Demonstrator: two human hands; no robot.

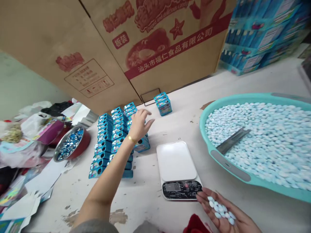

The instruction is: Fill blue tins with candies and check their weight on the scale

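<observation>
My left hand (141, 121) reaches over rows of small blue candy boxes (118, 129), thumb and fingers apart and nothing seen between them. A bracelet circles that wrist. The boxes have dark round holes on top, and my hand and arm hide part of the right-hand row. Low on the right, my right hand (224, 212) lies palm up, cupping several pale blue and white candies (220, 208). Its fingertips are by the lower right corner of a white kitchen scale (177, 161), whose display seems to read 0.0.
A teal tub (229, 170) full of candies, with a metal scoop (232, 140), stands right. Behind are large cartons (170, 58), a few separate blue boxes (163, 104) and stacked blue packs (250, 42). A red-sided bowl (85, 142) of shiny blue pieces sits left, near clutter.
</observation>
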